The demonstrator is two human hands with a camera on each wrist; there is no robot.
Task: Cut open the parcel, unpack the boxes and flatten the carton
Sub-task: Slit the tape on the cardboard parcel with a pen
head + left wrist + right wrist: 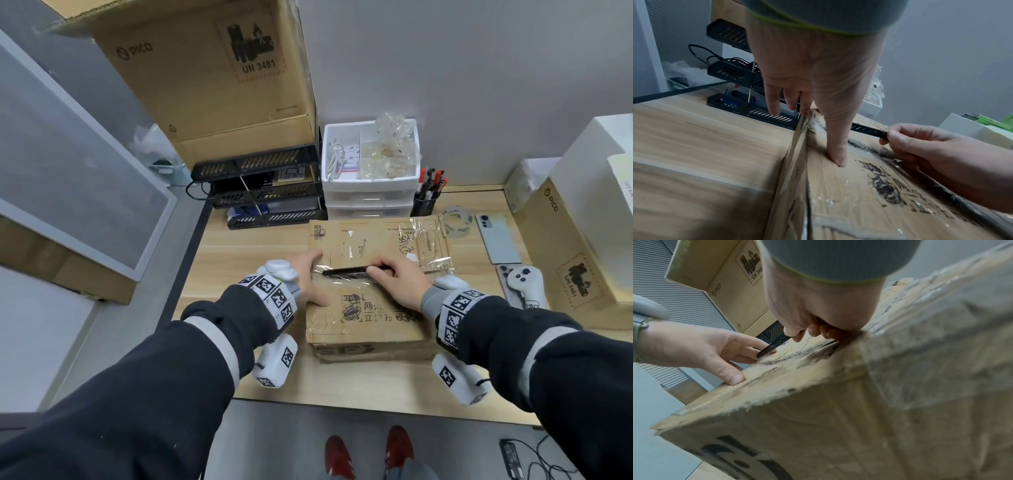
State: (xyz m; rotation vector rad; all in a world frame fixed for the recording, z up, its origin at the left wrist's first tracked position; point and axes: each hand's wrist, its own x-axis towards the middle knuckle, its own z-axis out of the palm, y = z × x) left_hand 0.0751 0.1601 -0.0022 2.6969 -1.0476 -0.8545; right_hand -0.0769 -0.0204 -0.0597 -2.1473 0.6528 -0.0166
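Observation:
A worn brown parcel carton [370, 318] wrapped in clear tape sits mid-table, its top flaps closed. My right hand [397, 284] grips a black utility knife [346, 270] lying along the taped centre seam, its tip pointing left. In the right wrist view the knife [768, 348] slants down to the seam under my curled fingers [818, 331]. My left hand [308, 281] lies on the carton's left edge with straight fingers, the thumb [836, 154] pressing the top panel and the other fingers over the side. The knife's handle [869, 131] shows behind that thumb.
A black stacked tray rack [263, 192] with a large PICO carton [205, 75] on top stands at the back left. White drawers [370, 192], a pen cup [424, 202], a phone [496, 236], a white controller [524, 284] and another PICO box [568, 260] lie behind and to the right.

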